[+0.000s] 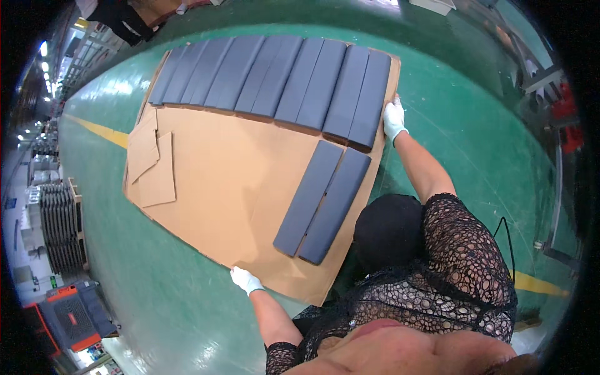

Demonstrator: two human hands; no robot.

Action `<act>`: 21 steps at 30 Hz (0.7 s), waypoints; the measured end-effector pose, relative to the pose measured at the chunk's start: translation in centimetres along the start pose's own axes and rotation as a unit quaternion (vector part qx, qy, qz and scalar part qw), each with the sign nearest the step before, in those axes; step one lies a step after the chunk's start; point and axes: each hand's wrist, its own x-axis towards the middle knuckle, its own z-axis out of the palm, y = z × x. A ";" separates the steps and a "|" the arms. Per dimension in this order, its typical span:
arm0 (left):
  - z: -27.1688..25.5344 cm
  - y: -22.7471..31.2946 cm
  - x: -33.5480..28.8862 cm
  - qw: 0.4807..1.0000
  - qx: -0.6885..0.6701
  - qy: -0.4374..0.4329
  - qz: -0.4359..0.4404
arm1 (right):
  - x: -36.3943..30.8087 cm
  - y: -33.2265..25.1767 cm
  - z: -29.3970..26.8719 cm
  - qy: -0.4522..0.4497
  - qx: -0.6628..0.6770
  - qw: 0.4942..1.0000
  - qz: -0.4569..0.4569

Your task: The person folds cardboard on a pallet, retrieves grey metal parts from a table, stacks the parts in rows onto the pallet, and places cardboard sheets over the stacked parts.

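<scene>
A big brown cardboard sheet [206, 162] lies in front of me, over what seems to be a stack or table hidden beneath it. My left hand [247, 280], in a white glove, grips its near edge. On the right edge my right hand [394, 119], gloved too, is closed round the cardboard beside the dark panels. Several long dark blue-grey panels [269, 72] lie side by side in a row along the far part. Two more such panels [322, 200] lie nearer me on the right. Torn cardboard pieces [153, 165] rest at the sheet's left end.
Green glossy floor [169, 287] with yellow lines surrounds the sheet. At left stand a stack of grey parts [59, 225] on a pallet and an orange-and-grey machine [75, 315]. A metal frame [550, 231] rises at right. Another person [119, 19] stands at the far left.
</scene>
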 end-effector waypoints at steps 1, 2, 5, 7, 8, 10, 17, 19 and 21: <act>0.8 0.0 -0.4 0.996 -0.083 -0.006 -0.026 | 0.6 0.0 -0.9 -0.002 -0.038 0.999 0.010; -0.8 -0.3 0.8 0.997 -0.078 -0.002 -0.019 | -0.5 0.0 0.0 -0.004 -0.031 0.999 0.017; -3.8 -0.5 1.5 0.998 0.047 0.011 0.032 | -1.2 -0.4 0.8 0.024 -0.053 0.998 -0.004; -1.6 1.1 -1.4 0.999 -0.005 -0.027 -0.042 | 1.2 -0.5 -2.5 0.035 -0.110 0.992 -0.039; -1.4 2.4 -1.3 0.991 -0.053 -0.050 -0.109 | 1.8 -0.7 -3.0 0.035 -0.158 0.985 -0.067; -2.0 3.5 -0.3 0.994 0.042 -0.052 -0.090 | 2.3 -0.8 -2.5 0.073 -0.146 0.981 -0.107; -5.7 2.4 1.4 0.985 -0.053 -0.034 -0.159 | 1.8 -3.3 0.5 0.109 -0.199 0.973 -0.049; -5.0 2.7 1.2 0.987 -0.046 -0.014 -0.153 | 2.5 -2.9 0.5 0.134 -0.214 0.966 -0.056; -5.0 2.9 1.4 0.978 -0.086 -0.007 -0.192 | 3.0 -2.4 0.5 0.141 -0.186 0.969 -0.082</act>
